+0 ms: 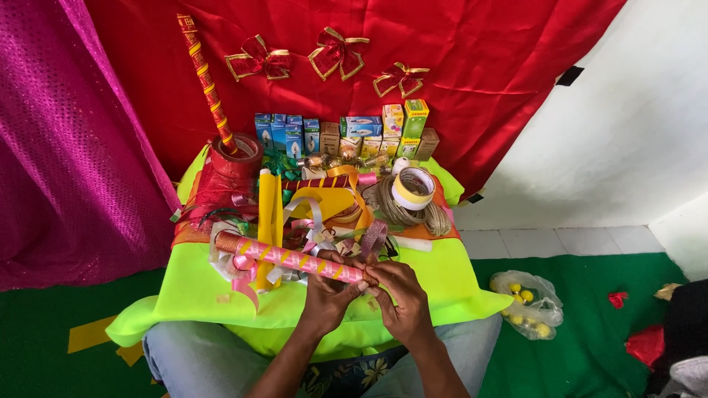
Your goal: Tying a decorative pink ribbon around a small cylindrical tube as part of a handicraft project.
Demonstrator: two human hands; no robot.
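Together the left hand [324, 295] and right hand [402, 298] pinch the near end of a slim pink tube [291, 258] spiralled with yellow ribbon, lying over glossy neon-green cloth [199, 295], its tip hidden by fingers.

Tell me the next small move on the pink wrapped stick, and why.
Probably press the ribbon end down at the stick's near tip. Both hands, left hand and right hand, pinch the right end of the pink wrapped stick, whose pink and yellow spiral already runs along its visible length; only this end is under the fingers.
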